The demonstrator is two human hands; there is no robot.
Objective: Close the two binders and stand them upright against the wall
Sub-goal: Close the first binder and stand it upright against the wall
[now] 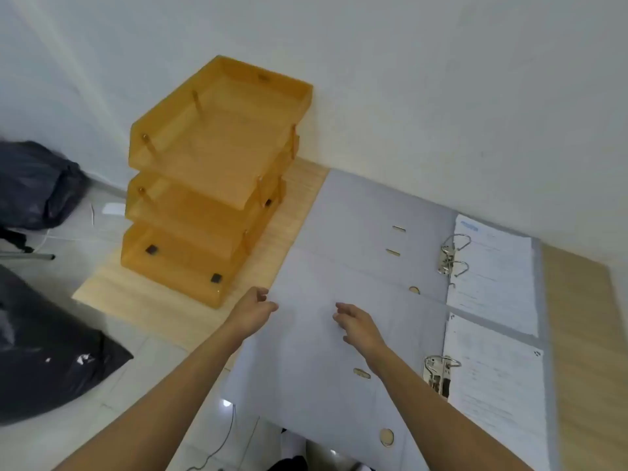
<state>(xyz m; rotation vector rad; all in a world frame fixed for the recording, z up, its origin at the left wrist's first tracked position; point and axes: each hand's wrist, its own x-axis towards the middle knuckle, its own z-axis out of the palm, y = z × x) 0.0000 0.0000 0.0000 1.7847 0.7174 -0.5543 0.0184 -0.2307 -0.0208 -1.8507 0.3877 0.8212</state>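
Two grey lever-arch binders lie open and flat on the wooden desk. The far binder (367,226) lies near the white wall (441,96), with its metal rings (453,254) standing up and white pages (492,280) on its right half. The near binder (306,375) overhangs the desk's front edge and also has rings (440,372) and pages (492,396). My left hand (253,309) hovers at the near binder's left cover edge, fingers apart. My right hand (356,322) is spread over that same cover, holding nothing.
An orange three-tier letter tray (210,185) stands on the desk's left part against the wall. Bare wooden desk (577,334) shows to the right of the binders. Black plastic bags (40,355) and cables lie on the tiled floor at left.
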